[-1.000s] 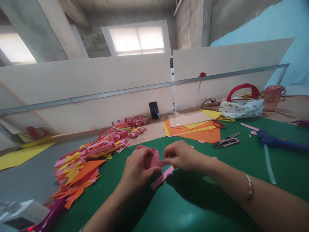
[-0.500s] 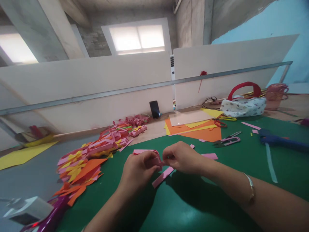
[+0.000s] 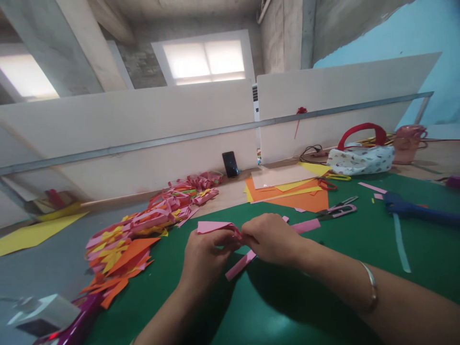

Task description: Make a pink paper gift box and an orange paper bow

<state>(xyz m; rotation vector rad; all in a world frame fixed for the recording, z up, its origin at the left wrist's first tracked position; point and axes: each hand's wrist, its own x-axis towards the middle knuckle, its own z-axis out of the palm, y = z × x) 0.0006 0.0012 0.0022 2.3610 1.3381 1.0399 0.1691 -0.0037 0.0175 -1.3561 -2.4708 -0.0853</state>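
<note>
My left hand [image 3: 204,251] pinches a folded pink paper piece [image 3: 214,227], its flat flap sticking out to the left above the fingers. At the other end of this paper, my right hand [image 3: 271,239] has its fingers closed on the edge, touching the left fingertips. How the fold runs between the fingers is hidden. A loose pink paper strip [image 3: 240,266] lies on the green mat [image 3: 287,306] just under the hands. Another pink strip [image 3: 306,226] lies behind my right wrist.
At the left is a heap of pink, yellow and orange paper pieces [image 3: 143,223]. Orange and yellow sheets [image 3: 305,201], thread snips [image 3: 338,212], a blue glue gun [image 3: 409,207] and a cloth basket [image 3: 361,160] stand to the right. A phone [image 3: 230,164] leans at the back.
My right hand has rolled over so its back faces up more. The pink flap in my left hand now shows wider and flatter.
</note>
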